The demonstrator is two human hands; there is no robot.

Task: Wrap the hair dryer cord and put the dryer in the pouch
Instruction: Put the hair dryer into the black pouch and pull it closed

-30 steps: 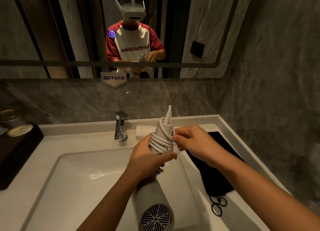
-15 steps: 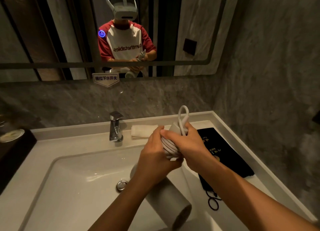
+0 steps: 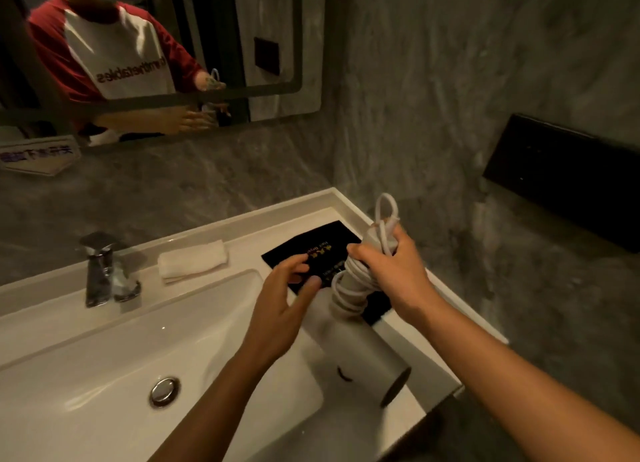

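Observation:
The white hair dryer (image 3: 367,350) hangs barrel-down over the right side of the counter. Its white cord (image 3: 348,288) is coiled around the handle, with a loop sticking up above my fist. My right hand (image 3: 391,271) is closed around the wrapped handle. My left hand (image 3: 280,302) is off the dryer, fingers spread, hovering just left of it above the basin's edge. The black pouch (image 3: 311,243) with gold lettering lies flat on the counter behind both hands, partly hidden by them.
A white sink basin (image 3: 104,350) with a chrome drain (image 3: 164,390) fills the lower left. A chrome faucet (image 3: 100,271) and a folded white towel (image 3: 192,260) sit at the back. A black wall box (image 3: 568,181) juts out at right. The mirror (image 3: 156,46) hangs above.
My left hand has let go of the dryer and opened. My right hand has carried the dryer rightward over the pouch. The view has swung right.

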